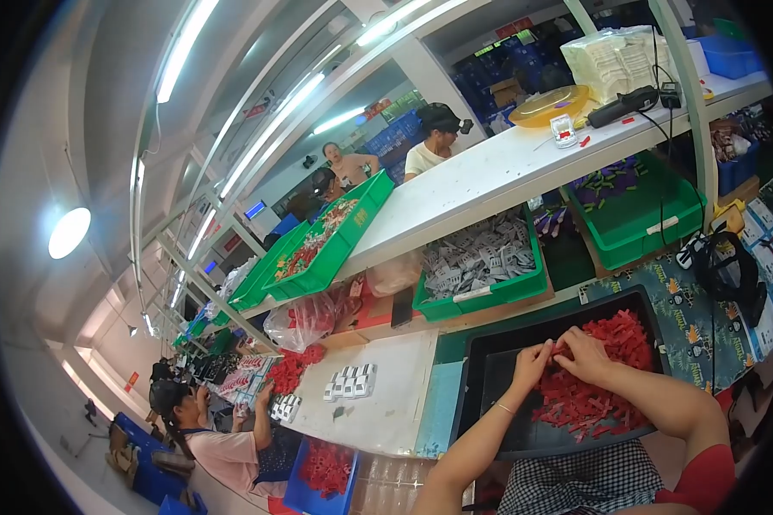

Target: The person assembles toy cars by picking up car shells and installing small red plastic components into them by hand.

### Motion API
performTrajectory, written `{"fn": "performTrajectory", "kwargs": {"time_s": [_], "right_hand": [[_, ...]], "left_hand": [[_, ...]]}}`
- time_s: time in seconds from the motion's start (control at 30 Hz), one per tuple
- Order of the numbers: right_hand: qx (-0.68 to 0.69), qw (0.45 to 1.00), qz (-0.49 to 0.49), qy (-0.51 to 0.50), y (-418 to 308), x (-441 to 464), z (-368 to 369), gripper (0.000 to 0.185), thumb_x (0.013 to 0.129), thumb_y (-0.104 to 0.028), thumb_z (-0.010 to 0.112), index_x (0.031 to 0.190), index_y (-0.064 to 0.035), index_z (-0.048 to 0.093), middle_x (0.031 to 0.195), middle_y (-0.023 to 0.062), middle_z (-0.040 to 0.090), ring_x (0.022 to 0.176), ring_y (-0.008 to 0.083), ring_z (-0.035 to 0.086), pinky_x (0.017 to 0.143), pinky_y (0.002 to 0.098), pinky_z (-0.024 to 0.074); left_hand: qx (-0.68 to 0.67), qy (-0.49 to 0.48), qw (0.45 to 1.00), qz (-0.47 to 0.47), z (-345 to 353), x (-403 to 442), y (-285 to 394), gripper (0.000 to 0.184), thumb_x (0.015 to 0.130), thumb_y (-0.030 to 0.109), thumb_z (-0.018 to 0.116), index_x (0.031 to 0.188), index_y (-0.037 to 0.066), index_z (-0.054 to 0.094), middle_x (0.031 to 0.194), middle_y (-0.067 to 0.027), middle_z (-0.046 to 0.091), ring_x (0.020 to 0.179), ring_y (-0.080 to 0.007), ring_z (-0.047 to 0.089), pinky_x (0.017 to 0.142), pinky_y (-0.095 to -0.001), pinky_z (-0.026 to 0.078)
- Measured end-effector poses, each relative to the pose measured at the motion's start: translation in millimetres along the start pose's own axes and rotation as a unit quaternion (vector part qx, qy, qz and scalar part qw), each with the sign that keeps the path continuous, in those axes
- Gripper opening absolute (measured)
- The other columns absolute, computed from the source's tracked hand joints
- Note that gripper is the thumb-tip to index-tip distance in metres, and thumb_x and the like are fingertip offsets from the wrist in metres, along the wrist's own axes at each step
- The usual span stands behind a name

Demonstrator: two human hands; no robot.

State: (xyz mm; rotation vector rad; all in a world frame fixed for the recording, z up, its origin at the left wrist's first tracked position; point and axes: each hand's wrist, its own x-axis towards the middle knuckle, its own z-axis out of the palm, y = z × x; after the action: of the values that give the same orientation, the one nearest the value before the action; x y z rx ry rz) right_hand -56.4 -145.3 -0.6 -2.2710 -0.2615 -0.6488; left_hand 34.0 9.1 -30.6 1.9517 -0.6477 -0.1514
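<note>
Both of my hands meet above a black tray (481,390) that holds a heap of small red plastic pieces (605,403). My left hand (534,362) is closed, its fingertips pinched together near the tray's middle. Touching it from the right, my right hand (582,354) is also closed, its fingers bent over the edge of the red heap. Whatever lies between the fingertips is too small and too covered to make out. To the left of the tray, several white and grey parts (349,382) stand in rows on a white board (386,421).
A co-worker (232,438) sits at the left beside a red pile (294,369) and a blue bin (294,493). Ahead, a green tray of grey parts (481,257) stands under a white shelf (489,176). Another green tray (636,227) and a black strap (726,275) are at the right.
</note>
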Motion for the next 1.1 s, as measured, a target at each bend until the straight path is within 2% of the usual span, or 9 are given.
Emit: {"fn": "performTrajectory", "kwargs": {"time_s": [0.17,0.27,0.33,0.4,0.43,0.53,0.63,0.7,1.1], "right_hand": [[-0.009,1.000,0.003,-0.017,6.8,-1.4,5.5,0.022,0.076,-0.016,0.068,0.090,-0.0095,0.052,0.089,0.0100,0.054,0.085,0.0311,0.058,0.067,0.0422,0.0466],[0.014,0.999,0.036,-0.016,7.1,-0.7,4.5,0.022,0.076,-0.016,0.068,0.091,-0.0092,0.053,0.090,0.0103,0.055,0.084,0.0317,0.058,0.067,0.0422,0.0470],[0.020,0.998,0.052,-0.014,8.5,0.4,5.6,0.022,0.076,-0.016,0.068,0.091,-0.0088,0.053,0.091,0.0105,0.055,0.084,0.0319,0.059,0.067,0.0421,0.0472],[0.005,0.999,0.038,0.029,12.2,1.2,8.2,0.019,0.076,-0.015,0.069,0.088,-0.0071,0.057,0.087,0.0092,0.056,0.073,0.0259,0.062,0.063,0.0371,0.0484],[0.005,0.999,0.037,0.029,11.4,1.8,7.0,0.019,0.076,-0.015,0.069,0.088,-0.0071,0.057,0.087,0.0092,0.056,0.073,0.0259,0.062,0.063,0.0371,0.0484],[0.006,0.998,0.063,0.029,9.2,4.3,1.5,0.019,0.076,-0.016,0.069,0.088,-0.0065,0.057,0.086,0.0091,0.056,0.072,0.0257,0.062,0.063,0.0373,0.0485],[0.013,0.996,0.078,0.028,8.6,5.2,-0.7,0.020,0.075,-0.017,0.069,0.087,-0.0062,0.058,0.085,0.0092,0.057,0.072,0.0257,0.062,0.063,0.0376,0.0484],[0.032,0.995,0.097,0.007,5.9,4.8,-2.3,0.018,0.076,-0.015,0.067,0.087,-0.0070,0.057,0.087,0.0117,0.058,0.077,0.0303,0.062,0.065,0.0421,0.0478],[-0.024,0.994,0.096,-0.044,7.3,3.6,-1.3,0.021,0.078,-0.023,0.066,0.088,-0.0071,0.057,0.092,0.0128,0.057,0.086,0.0339,0.059,0.070,0.0443,0.0468]], "left_hand": [[-0.022,0.000,1.000,0.007,2.1,3.1,-13.6,0.050,0.095,0.039,0.050,0.063,0.001,0.055,0.054,-0.0027,0.052,0.055,-0.0078,0.048,0.055,-0.0269,0.041],[-0.049,0.000,0.999,-0.023,1.3,2.6,-8.6,0.045,0.095,0.038,0.050,0.073,0.001,0.060,0.060,-0.0029,0.056,0.058,-0.0083,0.052,0.056,-0.0259,0.043],[-0.106,-0.001,0.994,-0.012,3.2,3.7,-6.1,0.035,0.094,0.034,0.053,0.088,0.001,0.062,0.071,-0.0039,0.061,0.065,-0.0090,0.056,0.060,-0.0247,0.045],[-0.131,0.006,0.991,0.002,6.6,1.5,-1.3,0.031,0.093,0.031,0.056,0.094,0.001,0.061,0.076,-0.0043,0.062,0.068,-0.0092,0.057,0.061,-0.0246,0.046],[-0.156,0.012,0.988,0.015,7.4,0.3,1.2,0.028,0.092,0.027,0.058,0.099,0.001,0.061,0.081,-0.0048,0.064,0.071,-0.0093,0.058,0.063,-0.0246,0.047],[-0.103,0.000,0.992,0.074,7.7,2.4,-4.6,0.022,0.090,0.022,0.061,0.099,0.001,0.062,0.083,-0.0048,0.064,0.073,-0.0096,0.059,0.065,-0.0249,0.048],[-0.056,-0.018,0.995,0.082,4.5,2.2,-6.1,0.020,0.090,0.020,0.061,0.099,0.002,0.062,0.083,-0.0044,0.065,0.075,-0.0100,0.061,0.066,-0.0246,0.049],[-0.059,-0.017,0.995,0.080,4.2,0.6,-6.5,0.018,0.090,0.018,0.061,0.099,0.002,0.062,0.084,-0.0045,0.065,0.075,-0.0100,0.061,0.067,-0.0244,0.049],[-0.061,-0.014,0.995,0.072,3.9,0.3,-3.8,0.013,0.087,0.012,0.063,0.094,0.001,0.064,0.083,-0.0052,0.065,0.075,-0.0102,0.061,0.068,-0.0241,0.049]]}}
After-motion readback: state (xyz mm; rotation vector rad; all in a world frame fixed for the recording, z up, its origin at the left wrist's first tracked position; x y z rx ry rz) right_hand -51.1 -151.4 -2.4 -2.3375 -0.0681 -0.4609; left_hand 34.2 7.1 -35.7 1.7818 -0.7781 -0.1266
